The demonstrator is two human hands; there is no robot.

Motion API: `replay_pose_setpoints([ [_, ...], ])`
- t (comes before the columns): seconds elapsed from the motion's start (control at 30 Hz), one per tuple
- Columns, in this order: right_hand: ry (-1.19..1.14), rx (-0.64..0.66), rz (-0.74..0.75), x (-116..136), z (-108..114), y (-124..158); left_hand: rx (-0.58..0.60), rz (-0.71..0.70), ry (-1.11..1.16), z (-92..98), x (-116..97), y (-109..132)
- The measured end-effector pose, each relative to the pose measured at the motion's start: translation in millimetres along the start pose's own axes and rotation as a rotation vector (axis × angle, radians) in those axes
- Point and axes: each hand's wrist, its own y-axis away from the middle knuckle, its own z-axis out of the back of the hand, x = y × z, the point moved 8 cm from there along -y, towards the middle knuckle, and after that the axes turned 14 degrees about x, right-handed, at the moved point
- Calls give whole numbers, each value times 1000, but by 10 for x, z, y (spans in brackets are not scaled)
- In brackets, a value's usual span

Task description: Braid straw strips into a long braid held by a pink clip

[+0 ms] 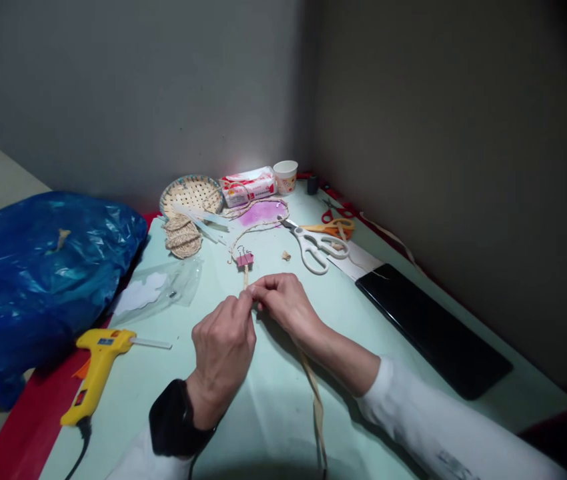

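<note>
My left hand [223, 343] and my right hand [286, 303] meet at the middle of the table, fingertips pinched together on a thin tan cord [246, 276]. The cord runs up from my fingers to a pink binder clip [244, 261] lying just beyond them. From under my right wrist a flat tan strip [317, 407] trails toward the near edge. Whether the strip joins the cord is hidden by my hands. Above the clip, a twisted cord curves over a pink-purple patch [263, 213] on the table.
White scissors [316, 247] and a black flat object [433, 330] lie right. A yellow glue gun [98, 373] and blue plastic bag [53, 267] are left. Behind stand a woven basket [192, 195], a red-white packet [248, 187] and a paper cup [285, 177].
</note>
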Motion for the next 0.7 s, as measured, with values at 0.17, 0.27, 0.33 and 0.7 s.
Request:
replay_pose_setpoints([
  [0.17, 1, -1, -52, -13, 13, 4, -50, 13, -117, 41, -12, 78],
  [0.27, -20, 0, -81, -17, 12, 8, -42, -1, -175, 49, -64, 120],
  [0.33, -15, -6, -84, -14, 14, 7, -22, -18, -224, 38, -117, 145],
  [0.7, 104, -29, -49, 4, 67, -2, 263, 73, 162, 88, -6, 401],
])
